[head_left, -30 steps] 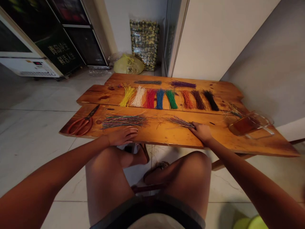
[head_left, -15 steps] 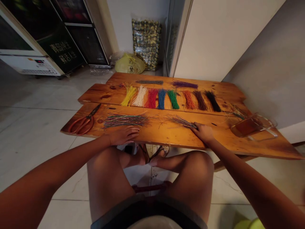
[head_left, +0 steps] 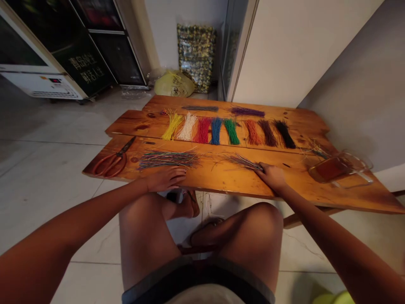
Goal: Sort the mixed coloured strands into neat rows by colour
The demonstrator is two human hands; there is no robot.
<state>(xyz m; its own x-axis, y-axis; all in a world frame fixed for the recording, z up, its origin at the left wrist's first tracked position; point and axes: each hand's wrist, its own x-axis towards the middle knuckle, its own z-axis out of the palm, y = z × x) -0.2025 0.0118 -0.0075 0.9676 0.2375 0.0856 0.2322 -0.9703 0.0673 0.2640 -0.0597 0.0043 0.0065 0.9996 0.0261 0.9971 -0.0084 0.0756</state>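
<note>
My left hand (head_left: 166, 177) lies flat near the front edge of the wooden table (head_left: 215, 179), fingers stretched out. Just beyond it is a loose pile of mixed-colour wires (head_left: 167, 159). At the right, my right hand (head_left: 271, 176) is closed around one end of a smaller bundle of wires (head_left: 242, 161), whose free ends fan out to the left over the wood. Behind both hands runs a row of single-colour bundles, among them yellow (head_left: 172, 126), white (head_left: 187, 128), blue (head_left: 216, 131), green (head_left: 232, 131) and black (head_left: 284, 134).
Red-handled scissors (head_left: 114, 164) rest at the table's left end. A glass mug of brown liquid (head_left: 332, 168) stands on the right, beside some loose wires (head_left: 316, 151). Grey (head_left: 201, 108) and purple (head_left: 247, 111) bundles lie along the back. A yellow bag (head_left: 174, 84) is on the floor beyond.
My feet under the table have shifted apart, one drawn back towards me. Both hands stay about where they were; the whole view has moved slightly.
</note>
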